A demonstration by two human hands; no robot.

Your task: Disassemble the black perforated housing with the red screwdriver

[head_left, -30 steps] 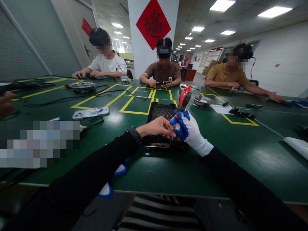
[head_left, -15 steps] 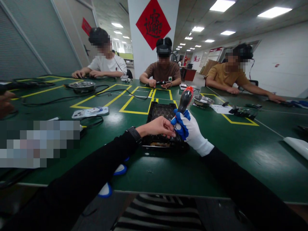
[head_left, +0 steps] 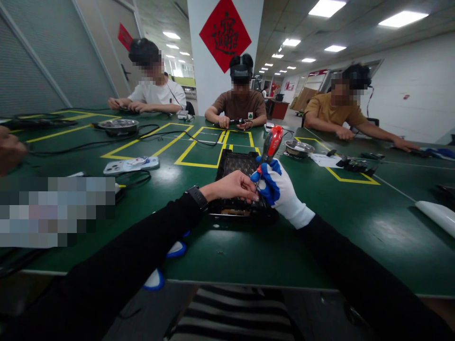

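Note:
A red and black screwdriver (head_left: 273, 142) stands tilted in my right hand (head_left: 279, 192), which wears a white and blue glove. The fingers wrap the lower handle, and the thin shaft points down toward my left fingertips. My bare left hand (head_left: 232, 185), with a black watch at the wrist, is closed in a pinch close to the screwdriver's tip. What it pinches, if anything, is too small to make out. Beneath both hands lies a black, open device casing (head_left: 240, 163) on the green table (head_left: 199, 255). My hands hide its middle, and the very tip of the shaft is hard to see.
A phone (head_left: 131, 165) and a cable lie left of the casing. Metal bowls (head_left: 299, 148) stand farther back on both sides. Black parts (head_left: 355, 166) lie at right. Glove fingertips (head_left: 177, 249) show under my left forearm. Three people sit across the table.
The screwdriver's handle has turned, showing more red, and tilts slightly differently. My right fingers have shifted around it. My left hand keeps nearly the same place. The far-left person's hands have come together.

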